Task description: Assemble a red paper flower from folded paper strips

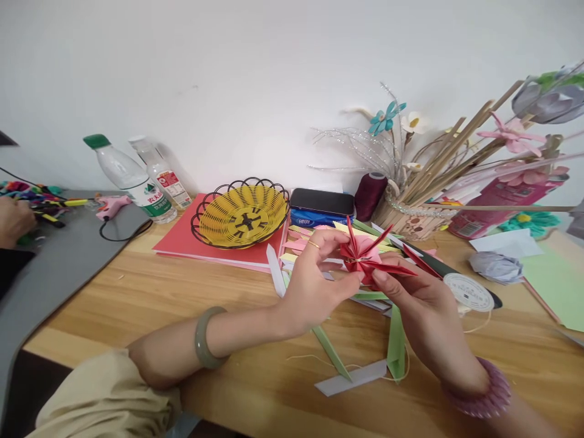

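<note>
Presently we find both hands meeting above the middle of the wooden worktop [137, 292], with a red folded-paper flower [365, 255] held between them. The left hand [314, 280] is closed on the flower's left side, thumb and fingers pinched at its base, a ring on one finger and a pale green bangle [205, 337] at the wrist. The right hand [422, 304] is likewise closed on the flower from below and from the right, fingertips at the red points, with a pink bracelet [483, 395] at its wrist. Under the hands we note loose folded paper strips [347, 377] in green, white and pink, lying flat towards the near edge. Behind them, towards the far edge, stand a yellow wire basket [241, 213] on a red folder [182, 240], a dark phone [322, 201] on a blue pack, a maroon thread spool [369, 194] and a holder of sticks and paper flowers [410, 222]. Two plastic bottles [137, 179] stand at the far left. Another person's hand [13, 219] shows at the left edge, near a pink glue gun [109, 207].
</note>
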Motion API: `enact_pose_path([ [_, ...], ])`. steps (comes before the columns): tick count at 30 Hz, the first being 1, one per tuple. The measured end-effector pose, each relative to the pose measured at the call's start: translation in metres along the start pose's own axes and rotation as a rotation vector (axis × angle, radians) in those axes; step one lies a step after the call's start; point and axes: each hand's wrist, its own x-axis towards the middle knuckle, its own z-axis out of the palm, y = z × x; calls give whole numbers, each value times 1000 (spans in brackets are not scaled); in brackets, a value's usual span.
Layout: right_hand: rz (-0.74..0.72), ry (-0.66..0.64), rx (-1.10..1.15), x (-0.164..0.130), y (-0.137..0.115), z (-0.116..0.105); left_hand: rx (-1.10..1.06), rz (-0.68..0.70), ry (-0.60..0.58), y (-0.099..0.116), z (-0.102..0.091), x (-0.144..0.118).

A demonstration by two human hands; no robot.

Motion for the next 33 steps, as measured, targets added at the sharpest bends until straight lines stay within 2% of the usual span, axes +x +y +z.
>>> enact_pose_path([
  [5,-5,124,-76,3,1,-3,-157,-91,-26,2,0,0],
  [12,-67,140,-80,4,3,-3,-367,-241,-16,4,3,3],
  [15,-193,165,-146,3,4,-6,-469,-345,-23,3,4,2],
  [19,-541,256,-384,1,0,-11,-514,-404,-43,5,4,1],
  [21,-692,229,-510,1,-5,-13,-508,-408,-39,7,4,1],
  [23,-766,152,-603,2,-9,-16,-514,-426,-41,10,4,1],
  [26,-814,69,-680,3,-12,-21,-525,-485,-59,13,4,0],
  [33,-847,-5,-767,8,-15,-28,-556,-585,-106,17,2,-2],
])
